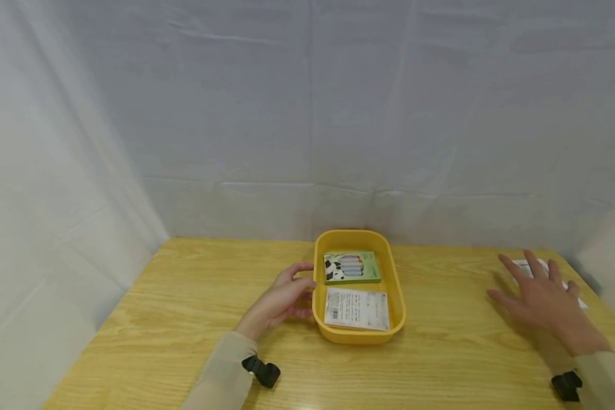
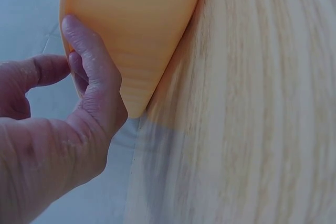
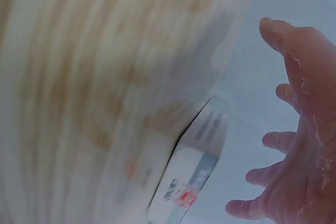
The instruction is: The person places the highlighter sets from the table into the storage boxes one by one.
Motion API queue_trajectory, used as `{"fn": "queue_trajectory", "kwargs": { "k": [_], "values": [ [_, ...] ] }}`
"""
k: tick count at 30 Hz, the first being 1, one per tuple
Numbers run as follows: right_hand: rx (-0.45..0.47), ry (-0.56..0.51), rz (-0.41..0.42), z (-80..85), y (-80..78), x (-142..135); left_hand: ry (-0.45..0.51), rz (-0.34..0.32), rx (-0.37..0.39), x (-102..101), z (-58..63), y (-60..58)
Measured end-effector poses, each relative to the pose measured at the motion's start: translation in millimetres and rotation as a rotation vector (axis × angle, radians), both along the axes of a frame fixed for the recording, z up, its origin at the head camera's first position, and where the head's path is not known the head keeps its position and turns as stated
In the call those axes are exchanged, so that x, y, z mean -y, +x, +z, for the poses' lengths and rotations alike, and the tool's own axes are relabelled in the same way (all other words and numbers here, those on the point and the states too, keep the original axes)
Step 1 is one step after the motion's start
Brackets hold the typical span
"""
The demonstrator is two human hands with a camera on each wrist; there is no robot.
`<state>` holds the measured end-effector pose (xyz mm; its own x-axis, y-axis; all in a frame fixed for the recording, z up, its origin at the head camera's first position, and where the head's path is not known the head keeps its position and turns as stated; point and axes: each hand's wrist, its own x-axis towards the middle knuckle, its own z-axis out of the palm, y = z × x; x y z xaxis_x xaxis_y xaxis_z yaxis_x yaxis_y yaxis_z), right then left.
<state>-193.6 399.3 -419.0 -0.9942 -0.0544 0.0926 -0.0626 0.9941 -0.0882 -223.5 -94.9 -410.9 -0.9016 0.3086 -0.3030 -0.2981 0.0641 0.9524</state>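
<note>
A yellow plastic bin (image 1: 360, 337) stands on the table, and my left hand (image 1: 282, 299) pinches its left rim. The left wrist view shows thumb and fingers of that hand (image 2: 79, 114) at the edge of the bin wall (image 2: 131, 30). Inside the bin lie a green box with a panda and coloured sticks (image 1: 352, 267) and, nearer me, a white printed packet (image 1: 357, 309). At the right, my right hand (image 1: 540, 296) hovers with fingers spread over a white box (image 1: 576, 297), partly hiding it. The right wrist view shows that box (image 3: 191, 166) below the fingers, with grey and red print.
The wooden table (image 1: 184, 319) runs under everything. A pale sheet (image 1: 307, 114) hangs right behind its back edge, and more sheeting (image 1: 46, 228) hangs along the left side. Each wrist carries a black strap mount (image 1: 261, 371).
</note>
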Motion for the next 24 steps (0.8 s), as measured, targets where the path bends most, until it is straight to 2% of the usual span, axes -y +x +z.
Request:
{"fn": "queue_trajectory", "kwargs": {
  "k": [5,12,19,24],
  "values": [
    [0.098,-0.02,-0.048,-0.5,0.3,-12,0.006,-0.003,-0.002,0,-1.1,-0.5],
    [0.186,-0.065,-0.102,-7.9,-3.1,-35,0.01,0.0,-0.002,-1,-2.2,-0.5],
    [0.177,-0.006,-0.043,-14.0,-5.2,-49,0.009,-0.003,0.003,0,-2.2,-0.2],
    [0.206,0.03,-0.085,-11.2,-8.0,-50,0.023,-0.004,0.005,0,-2.7,-0.5]
  ]
}}
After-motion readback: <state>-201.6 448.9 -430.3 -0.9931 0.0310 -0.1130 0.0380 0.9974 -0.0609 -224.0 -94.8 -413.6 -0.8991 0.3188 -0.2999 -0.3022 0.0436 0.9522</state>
